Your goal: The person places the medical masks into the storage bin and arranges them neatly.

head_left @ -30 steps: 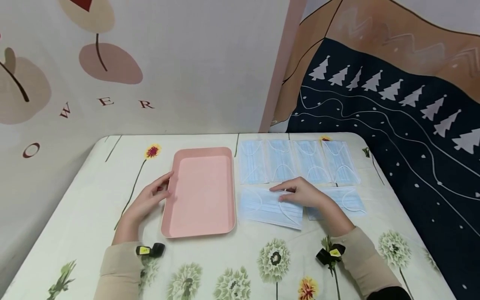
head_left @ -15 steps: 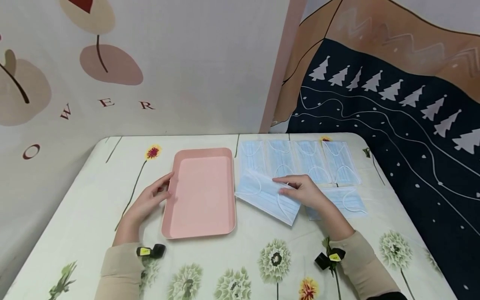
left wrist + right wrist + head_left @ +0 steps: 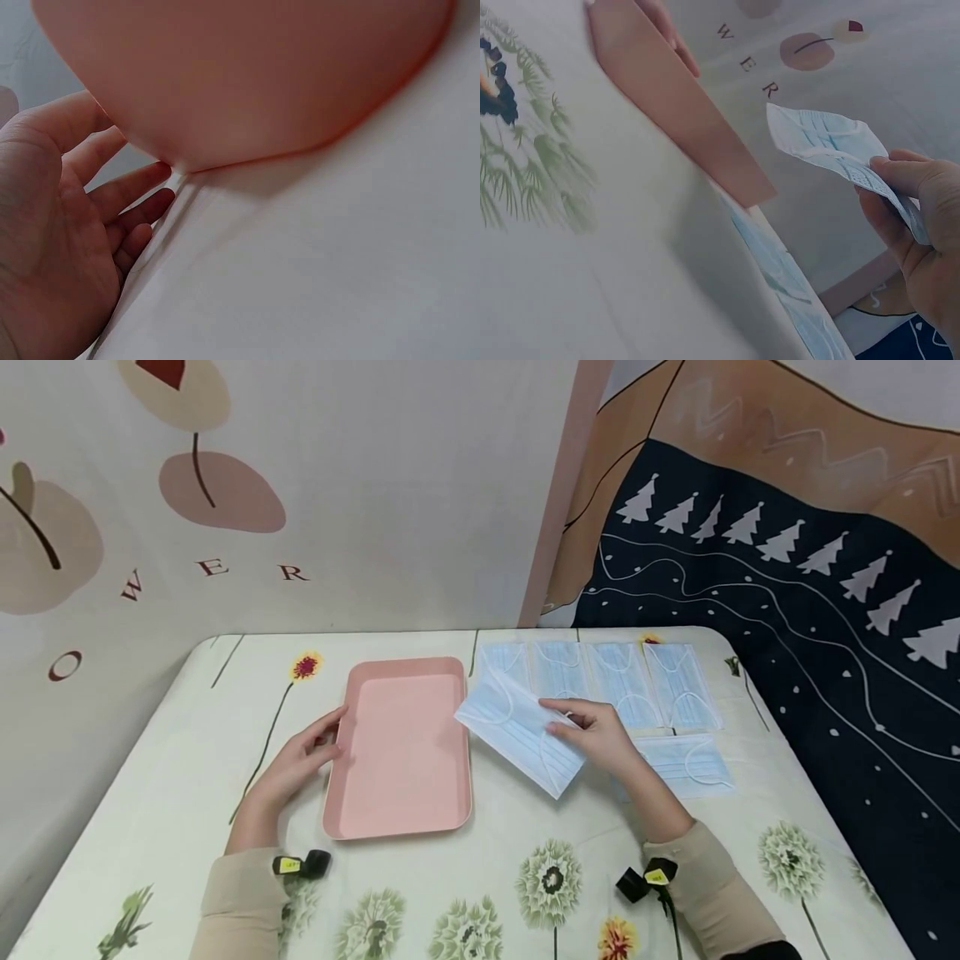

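Pinching a blue mask (image 3: 513, 728) in the right hand (image 3: 602, 737), raised by the right rim of a pink tray (image 3: 397, 752); touching its left rim with relaxed left hand (image 3: 295, 762); with other masks (image 3: 678, 681) flat on the table (image 3: 420, 868).

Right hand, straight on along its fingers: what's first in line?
Probably the pink tray, on its right side. The blue mask pinched in the right hand leads, and its corner overlaps the tray's edge in the head view. Height is unclear, so it may pass over.
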A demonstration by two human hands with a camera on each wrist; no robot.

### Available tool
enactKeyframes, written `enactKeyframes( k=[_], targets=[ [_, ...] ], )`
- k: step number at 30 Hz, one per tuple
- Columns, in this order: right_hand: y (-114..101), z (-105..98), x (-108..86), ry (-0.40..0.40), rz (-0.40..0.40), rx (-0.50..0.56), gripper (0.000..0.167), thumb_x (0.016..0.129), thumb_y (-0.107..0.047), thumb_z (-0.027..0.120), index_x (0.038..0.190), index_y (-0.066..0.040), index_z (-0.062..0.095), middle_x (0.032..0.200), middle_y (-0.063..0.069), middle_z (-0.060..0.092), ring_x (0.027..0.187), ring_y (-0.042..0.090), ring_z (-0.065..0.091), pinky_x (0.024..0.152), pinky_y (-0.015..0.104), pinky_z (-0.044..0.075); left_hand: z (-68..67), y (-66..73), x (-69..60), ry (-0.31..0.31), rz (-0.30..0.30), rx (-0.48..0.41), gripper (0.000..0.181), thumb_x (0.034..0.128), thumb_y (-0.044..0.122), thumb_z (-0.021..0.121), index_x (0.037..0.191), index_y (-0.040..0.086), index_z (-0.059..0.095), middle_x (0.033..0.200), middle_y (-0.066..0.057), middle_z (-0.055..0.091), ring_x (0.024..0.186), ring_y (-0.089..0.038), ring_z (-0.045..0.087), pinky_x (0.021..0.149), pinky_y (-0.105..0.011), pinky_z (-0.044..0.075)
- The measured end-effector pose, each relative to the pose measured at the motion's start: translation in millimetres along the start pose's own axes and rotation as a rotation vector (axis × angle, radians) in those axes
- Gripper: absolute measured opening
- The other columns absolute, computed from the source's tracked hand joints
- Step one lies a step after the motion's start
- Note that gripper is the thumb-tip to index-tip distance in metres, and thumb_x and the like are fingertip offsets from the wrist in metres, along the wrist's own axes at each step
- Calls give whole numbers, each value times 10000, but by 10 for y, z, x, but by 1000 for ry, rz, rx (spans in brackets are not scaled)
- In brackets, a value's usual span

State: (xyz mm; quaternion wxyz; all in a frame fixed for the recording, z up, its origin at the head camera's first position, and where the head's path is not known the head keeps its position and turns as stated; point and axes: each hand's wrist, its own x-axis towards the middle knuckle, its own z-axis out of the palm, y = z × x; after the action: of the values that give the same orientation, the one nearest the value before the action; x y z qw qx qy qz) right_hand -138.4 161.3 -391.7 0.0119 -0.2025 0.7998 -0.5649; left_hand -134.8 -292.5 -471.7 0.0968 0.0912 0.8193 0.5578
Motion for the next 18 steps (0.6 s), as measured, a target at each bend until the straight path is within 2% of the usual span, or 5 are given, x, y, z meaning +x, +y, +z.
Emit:
enactKeyframes(
  k=[4, 8, 12, 18],
  targets=[
    [-41, 60, 33, 48, 6, 30, 333, 858, 25, 679, 1189, 50, 645, 1185, 199, 629, 526, 58, 416, 491, 197, 368, -1, -4, -2, 1, 1, 0, 624, 961, 180, 595, 1512, 126, 306, 1475, -176, 331, 1292, -81, 322, 959, -57, 281],
    [-65, 130, 68, 90, -28, 48, 338, 850, 39, 682, 1184, 68, 639, 1177, 218, 626, 505, 77, 431, 481, 192, 366, -2, -5, 0, 1, 2, 0, 620, 963, 177, 592, 1512, 128, 306, 1477, -177, 330, 1275, -53, 327, 955, -55, 283],
    [-73, 216, 108, 112, -58, 69, 338, 844, 51, 684, 1179, 73, 639, 1159, 228, 631, 496, 79, 444, 474, 184, 366, 0, 2, -2, 2, -3, 11, 619, 966, 183, 587, 1514, 133, 302, 1469, -178, 340, 1272, -66, 332, 948, -51, 285],
    [-85, 376, 161, 115, -62, 156, 348, 841, 86, 668, 1186, 92, 625, 1112, 254, 624, 572, 144, 577, 535, 199, 484, 4, 12, -2, -1, -6, 19, 618, 966, 168, 583, 1515, 136, 300, 1468, -177, 343, 1329, -193, 304, 952, -50, 275]
  ],
)
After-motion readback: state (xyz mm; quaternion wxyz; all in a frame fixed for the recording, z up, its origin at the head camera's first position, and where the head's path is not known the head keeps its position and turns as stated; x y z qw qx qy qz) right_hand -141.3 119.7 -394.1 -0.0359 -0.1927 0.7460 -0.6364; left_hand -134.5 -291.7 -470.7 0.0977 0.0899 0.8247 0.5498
